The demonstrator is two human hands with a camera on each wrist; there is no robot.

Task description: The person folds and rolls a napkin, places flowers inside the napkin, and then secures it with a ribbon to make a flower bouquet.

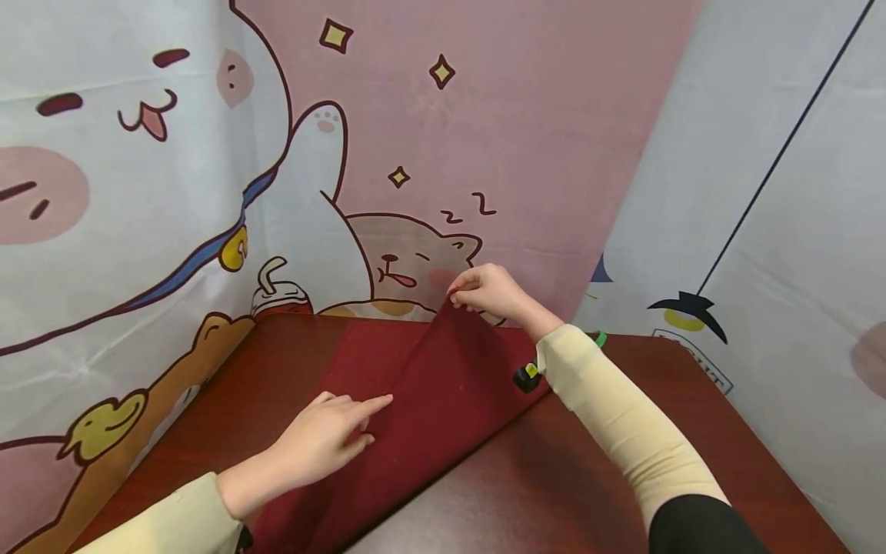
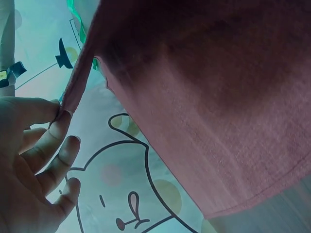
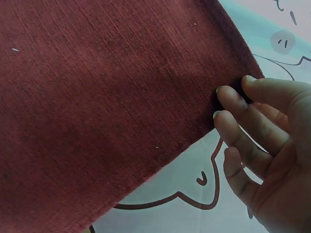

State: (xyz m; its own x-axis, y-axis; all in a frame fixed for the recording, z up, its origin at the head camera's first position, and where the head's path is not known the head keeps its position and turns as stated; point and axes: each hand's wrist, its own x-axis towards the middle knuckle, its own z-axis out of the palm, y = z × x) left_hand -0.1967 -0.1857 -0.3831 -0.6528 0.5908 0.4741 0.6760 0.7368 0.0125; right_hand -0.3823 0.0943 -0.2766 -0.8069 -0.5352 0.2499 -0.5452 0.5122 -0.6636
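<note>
A dark red cloth (image 1: pixel 443 385) lies slanted across the brown table, its far part lifted and folded over toward the near side. My right hand (image 1: pixel 487 288) pinches a raised corner of it near the back wall. In the right wrist view, thumb and fingers of the right hand (image 3: pixel 272 136) meet at that corner. My left hand (image 1: pixel 318 442) is at the cloth's left fold, lower and nearer, with its index finger stretched along it. Thumb and a finger of the left hand (image 2: pixel 39 160) pinch the edge of the cloth (image 2: pixel 209 97) in the left wrist view.
The brown table (image 1: pixel 581 469) extends around the cloth. Behind it hangs a backdrop (image 1: pixel 540 154) printed with cartoon animals. A black wrist device with a yellow mark (image 1: pixel 527 377) sits at the right forearm, and a green strip (image 1: pixel 601 338) shows behind that sleeve.
</note>
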